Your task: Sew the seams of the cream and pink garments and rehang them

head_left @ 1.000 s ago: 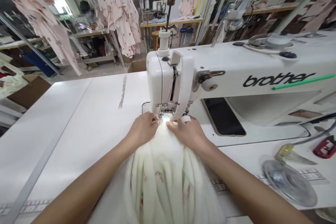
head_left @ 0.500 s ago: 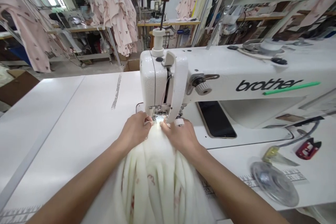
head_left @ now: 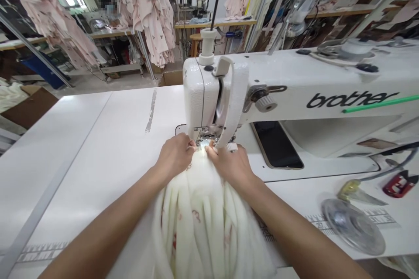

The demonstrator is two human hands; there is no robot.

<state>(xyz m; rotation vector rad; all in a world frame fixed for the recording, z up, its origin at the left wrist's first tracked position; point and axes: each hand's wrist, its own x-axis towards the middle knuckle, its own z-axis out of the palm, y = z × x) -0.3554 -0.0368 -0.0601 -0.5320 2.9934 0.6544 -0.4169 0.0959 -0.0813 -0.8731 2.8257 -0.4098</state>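
Tabletop (head_left: pixel 81 148) on the left is wide open white surface out to its far edge. Left hand (head_left: pixel 175 157) pinches the bunched cream fabric (head_left: pixel 203 218) right at the presser foot (head_left: pixel 205 139) of the sewing machine (head_left: pixel 294 91); right hand (head_left: pixel 232 163) pinches it from the other side, pretty cramped under the head. Further right, a clear dish (head_left: pixel 353 226) lies near the table's front edge, can't tell what's in it.
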